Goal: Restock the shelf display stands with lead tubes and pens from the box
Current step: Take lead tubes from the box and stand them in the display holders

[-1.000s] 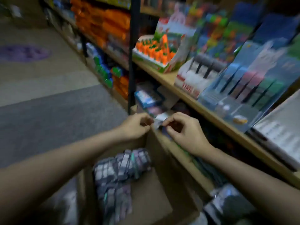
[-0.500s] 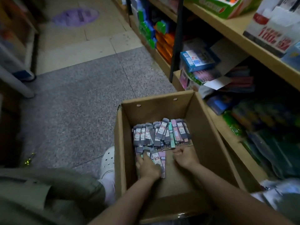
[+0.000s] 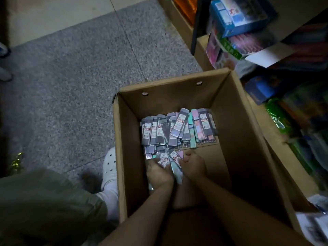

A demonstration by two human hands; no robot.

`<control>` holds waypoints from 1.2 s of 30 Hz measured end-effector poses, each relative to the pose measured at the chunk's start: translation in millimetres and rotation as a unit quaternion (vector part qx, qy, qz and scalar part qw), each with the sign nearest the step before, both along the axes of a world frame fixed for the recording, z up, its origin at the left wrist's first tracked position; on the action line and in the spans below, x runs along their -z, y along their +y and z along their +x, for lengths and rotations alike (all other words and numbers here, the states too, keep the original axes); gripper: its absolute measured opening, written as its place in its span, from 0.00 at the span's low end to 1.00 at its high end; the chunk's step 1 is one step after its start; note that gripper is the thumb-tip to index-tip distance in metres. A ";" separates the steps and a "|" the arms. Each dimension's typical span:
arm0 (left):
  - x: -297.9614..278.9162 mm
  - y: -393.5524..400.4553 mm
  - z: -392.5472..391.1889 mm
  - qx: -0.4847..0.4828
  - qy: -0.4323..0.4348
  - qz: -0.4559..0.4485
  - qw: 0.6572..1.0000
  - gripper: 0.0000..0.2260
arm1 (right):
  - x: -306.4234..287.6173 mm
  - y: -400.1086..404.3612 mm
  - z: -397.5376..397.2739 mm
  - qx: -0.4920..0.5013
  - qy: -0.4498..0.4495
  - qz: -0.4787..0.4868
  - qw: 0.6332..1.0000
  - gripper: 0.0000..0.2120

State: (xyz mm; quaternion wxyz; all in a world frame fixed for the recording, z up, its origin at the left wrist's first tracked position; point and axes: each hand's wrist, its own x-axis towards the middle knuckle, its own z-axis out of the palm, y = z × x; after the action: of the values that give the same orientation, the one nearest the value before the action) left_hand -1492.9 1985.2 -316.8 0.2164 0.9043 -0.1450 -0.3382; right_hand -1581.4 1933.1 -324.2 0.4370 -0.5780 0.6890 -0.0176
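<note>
An open cardboard box [image 3: 245, 132] stands on the floor beside the shelf. At its bottom lies a heap of lead tubes [image 3: 179, 128], grey, pink and mint, with white labels. Both my hands are down inside the box. My left hand [image 3: 158, 172] and my right hand [image 3: 194, 166] close from either side on a small bunch of lead tubes [image 3: 170, 159] at the near end of the heap. The fingertips are hidden under the tubes.
The wooden shelf [image 3: 273, 137] runs along the right, packed with coloured packets and a blue box [image 3: 236, 15]. A black upright post [image 3: 198, 23] stands at the shelf. My white shoe [image 3: 110, 167] rests on the grey floor left of the box.
The view dropped from the shelf display to the box. My hands left the shelf edge, went into the box and gathered a bunch of lead tubes between them.
</note>
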 end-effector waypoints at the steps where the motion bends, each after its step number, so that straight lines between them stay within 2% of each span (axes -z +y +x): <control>1: 1.4 -1.0 0.4 -0.002 0.004 0.000 1.000 0.13 | 2.6 0.1 2.0 0.010 0.002 -0.002 1.000 0.16; 6: 3.1 -2.4 -1.9 -0.037 0.028 0.001 0.999 0.07 | 8.8 -0.1 5.4 0.012 -0.025 0.001 1.000 0.14; 13: 2.2 8.4 -2.1 -0.090 0.064 0.007 0.994 0.06 | 10.6 12.9 9.0 0.016 -0.061 0.043 0.997 0.19; 15: 2.0 10.6 -0.9 -0.100 0.077 0.007 0.992 0.05 | 12.8 14.8 10.1 -0.011 -0.062 0.064 0.996 0.18; 18: 4.7 9.8 -1.2 -0.103 0.089 0.008 0.991 0.07 | 15.8 13.3 7.9 0.010 -0.065 0.071 0.995 0.15; 23: 7.1 7.6 -10.8 -0.053 0.127 0.005 0.990 0.07 | 5.5 1.8 -17.6 0.049 -0.025 0.034 0.998 0.12; 27: -7.9 8.2 -13.9 -0.029 0.152 -0.032 0.987 0.09 | -14.9 -3.9 -52.0 0.054 0.000 -0.007 0.999 0.15; 31: -26.2 10.9 -7.1 0.035 0.189 -0.058 0.980 0.09 | -30.1 -5.3 -75.8 0.066 0.040 -0.019 0.997 0.08; 33: -37.6 8.1 -1.7 0.055 0.201 -0.075 0.975 0.11 | -39.2 -8.9 -80.9 0.089 0.051 -0.023 0.994 0.09; 36: -57.5 -3.8 7.2 0.118 0.190 -0.089 0.970 0.13 | -69.2 -14.0 -78.4 0.051 0.044 -0.057 0.996 0.08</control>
State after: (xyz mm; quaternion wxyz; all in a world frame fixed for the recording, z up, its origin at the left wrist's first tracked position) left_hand -1485.6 1981.4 -259.3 0.2782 0.7768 -0.2367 -0.5130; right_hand -1659.8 1919.2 -255.0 0.3706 -0.5666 0.7339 -0.0537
